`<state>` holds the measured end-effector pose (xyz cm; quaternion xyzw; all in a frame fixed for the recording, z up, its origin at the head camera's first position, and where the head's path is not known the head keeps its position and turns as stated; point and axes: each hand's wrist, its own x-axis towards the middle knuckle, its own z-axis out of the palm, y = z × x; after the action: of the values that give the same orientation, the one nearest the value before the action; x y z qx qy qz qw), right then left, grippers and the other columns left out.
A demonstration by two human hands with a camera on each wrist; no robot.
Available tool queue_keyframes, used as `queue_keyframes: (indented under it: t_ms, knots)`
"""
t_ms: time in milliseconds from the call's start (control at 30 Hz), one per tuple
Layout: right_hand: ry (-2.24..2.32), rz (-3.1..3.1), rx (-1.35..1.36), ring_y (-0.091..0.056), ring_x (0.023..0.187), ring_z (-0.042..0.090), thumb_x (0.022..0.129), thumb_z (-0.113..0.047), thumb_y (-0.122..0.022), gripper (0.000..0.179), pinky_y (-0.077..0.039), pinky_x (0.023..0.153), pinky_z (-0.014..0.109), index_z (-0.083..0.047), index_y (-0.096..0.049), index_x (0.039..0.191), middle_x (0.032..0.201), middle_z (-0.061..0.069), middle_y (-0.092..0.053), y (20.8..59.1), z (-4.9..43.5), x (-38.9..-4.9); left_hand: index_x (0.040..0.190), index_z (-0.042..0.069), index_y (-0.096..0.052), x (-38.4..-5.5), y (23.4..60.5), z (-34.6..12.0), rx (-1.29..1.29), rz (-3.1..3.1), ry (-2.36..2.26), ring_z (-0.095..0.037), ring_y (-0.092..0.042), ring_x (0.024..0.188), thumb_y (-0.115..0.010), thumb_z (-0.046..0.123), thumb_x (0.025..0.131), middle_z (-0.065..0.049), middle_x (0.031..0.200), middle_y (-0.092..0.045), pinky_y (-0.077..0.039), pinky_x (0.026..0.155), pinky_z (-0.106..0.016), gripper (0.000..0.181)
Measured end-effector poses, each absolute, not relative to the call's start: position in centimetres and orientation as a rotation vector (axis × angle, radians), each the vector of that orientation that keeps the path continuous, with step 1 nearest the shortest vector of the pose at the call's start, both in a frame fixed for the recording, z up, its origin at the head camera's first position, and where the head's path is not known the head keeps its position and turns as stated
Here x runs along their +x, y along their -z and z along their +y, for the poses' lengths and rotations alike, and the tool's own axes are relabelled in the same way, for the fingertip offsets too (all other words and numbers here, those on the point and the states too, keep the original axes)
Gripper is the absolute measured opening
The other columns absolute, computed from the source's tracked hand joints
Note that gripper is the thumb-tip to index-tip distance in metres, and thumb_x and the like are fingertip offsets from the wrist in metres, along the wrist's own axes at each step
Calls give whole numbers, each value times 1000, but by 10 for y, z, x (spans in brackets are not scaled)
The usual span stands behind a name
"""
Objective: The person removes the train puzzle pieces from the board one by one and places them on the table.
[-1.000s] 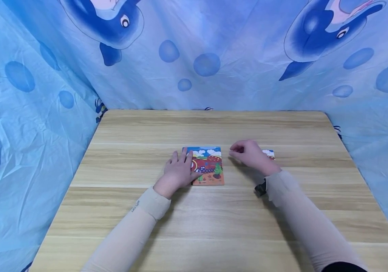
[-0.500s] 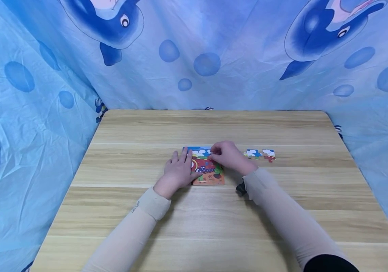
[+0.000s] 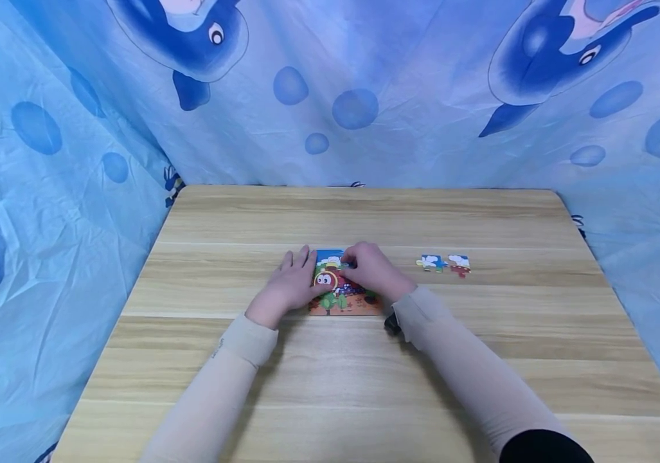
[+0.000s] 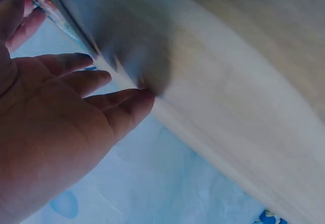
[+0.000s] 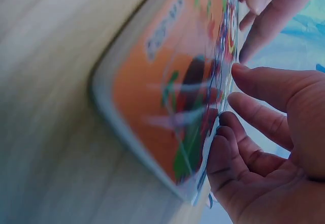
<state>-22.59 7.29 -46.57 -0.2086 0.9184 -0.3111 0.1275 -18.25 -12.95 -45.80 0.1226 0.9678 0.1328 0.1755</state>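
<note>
A person's 2 bare hands are busy at a puzzle (image 3: 338,307) that lies on the pale wood counter (image 3: 330,392), somewhat to the far side of its middle. The left hand (image 3: 286,287) lies along the puzzle's left edge with its fingers straight and its thumb reaching across the printed scene; its grip is loose and outstretched. The right hand (image 3: 376,271) comes over the puzzle from the right, fingers bent, with the tips of the thumb and forefinger at the printed surface. Whether that grip pinches a piece, I cannot tell. The print shows a red shape with 2 big eyes, blue sky at the far edge and orange ground at the near edge. To the right, apart from the puzzle, lie a blue-and-white piece (image 3: 432,261) and, just beside it, a white-and-red piece (image 3: 459,263). A blue curtain (image 3: 237,141) hangs beyond the counter's far edge.
</note>
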Motion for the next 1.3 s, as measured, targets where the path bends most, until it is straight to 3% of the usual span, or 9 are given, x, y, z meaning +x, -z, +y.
queue_keyframes:
  t_ms: [167, 433, 933, 1300]
  knots:
    - [879, 2677, -631, -60, 98, 19, 92, -22, -79, 23, -50, 92, 38, -6, -77, 108, 104, 3, -67, 467, 63, -226, 163, 3, -15, -185, 459, -134, 336, 2743, -361, -48, -6, 150, -53, 60, 100, -20, 168, -8, -16, 117, -60, 92]
    - [820, 2695, -629, -59, 97, 20, 90, -19, -81, 19, -47, 94, 41, -7, -78, 103, 99, 2, -66, 462, 56, -226, 165, 16, -13, -185, 458, -134, 320, 2722, -347, -47, -3, 150, -50, 59, 102, -19, 168, -5, -16, 117, -61, 85]
    - [811, 2668, -567, -61, 97, 17, 91, -22, -81, 17, -49, 93, 38, -9, -78, 101, 100, 0, -68, 460, 52, -229, 164, 10, -15, -186, 462, -132, 287, 2774, -291, -45, -7, 150, -49, 58, 103, -17, 168, -10, -19, 117, -60, 85]
    - [942, 2642, -497, -61, 87, 16, 93, -21, -79, 12, -53, 81, 34, -12, -72, 94, 91, -2, -66, 464, 51, -229, 164, 9, -16, -185, 459, -131, 282, 2777, -295, -46, -8, 150, -51, 57, 102, -18, 168, -11, -19, 116, -61, 86]
